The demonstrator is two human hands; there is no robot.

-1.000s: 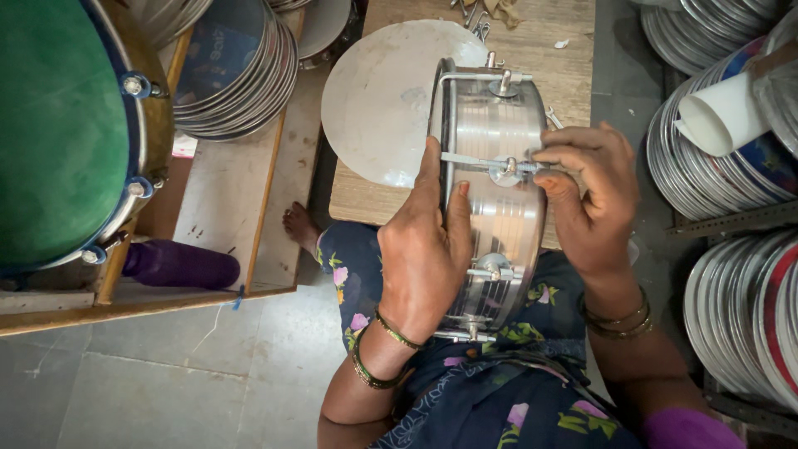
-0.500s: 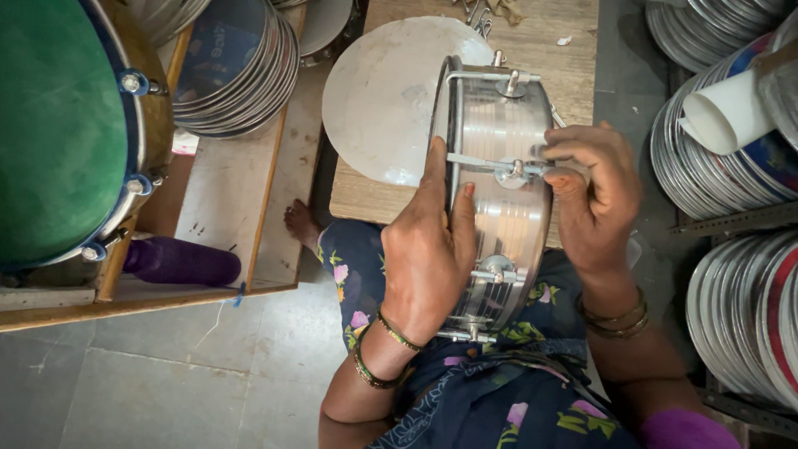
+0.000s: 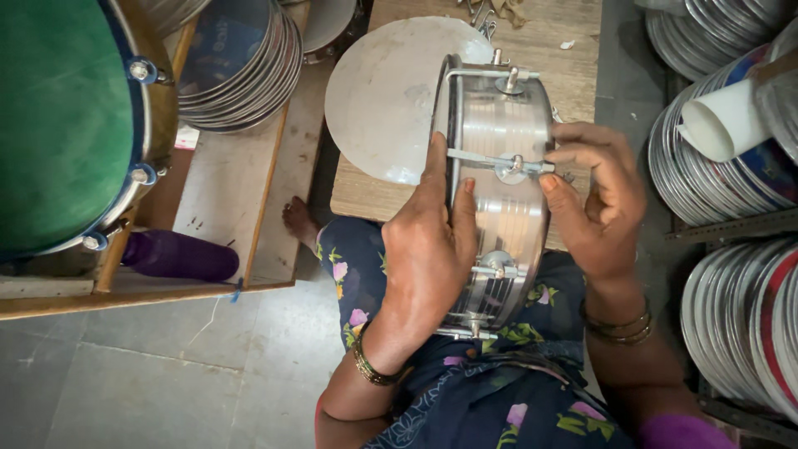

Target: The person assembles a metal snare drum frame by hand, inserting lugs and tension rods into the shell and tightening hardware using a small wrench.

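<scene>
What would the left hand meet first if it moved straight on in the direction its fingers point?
Probably the round grey disc on the wooden table, just beyond the left hand; depth is unclear.
</scene>
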